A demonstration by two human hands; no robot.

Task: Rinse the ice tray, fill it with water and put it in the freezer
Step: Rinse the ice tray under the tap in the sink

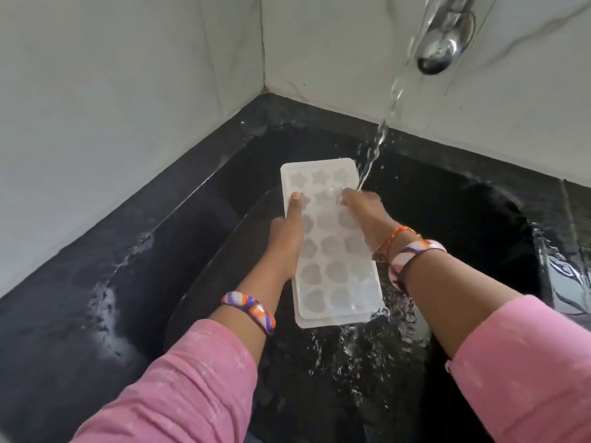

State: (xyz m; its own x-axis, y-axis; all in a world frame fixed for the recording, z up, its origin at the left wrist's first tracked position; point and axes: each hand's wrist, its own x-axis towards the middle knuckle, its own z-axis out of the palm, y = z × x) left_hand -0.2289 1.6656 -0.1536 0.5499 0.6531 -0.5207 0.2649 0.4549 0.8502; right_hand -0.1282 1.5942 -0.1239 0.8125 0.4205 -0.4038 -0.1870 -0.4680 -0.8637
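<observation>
While tap water (377,145) runs, both my hands grip the ice tray (332,247) over the sink (463,199): left hand (286,238) on its long edge, right hand (364,209) opposite. Light, wet, slippery plastic; hold the rims.

Both arms are in pink long sleeves, kind of a faded, slightly heathered pink, pushed up partway so the forearms are bare. The left sleeve (179,388) has a faint lighter speckle in the fabric, and the right sleeve (524,369) ends in a plain folded edge. Each wrist has a chunky glossy bangle with swirly white, orange and purple stripes: the left bangle (251,310), and the right bangle (412,255). The right wrist also has a thin orange thread band (395,239) tied above the bangle, closer to the hand.
</observation>
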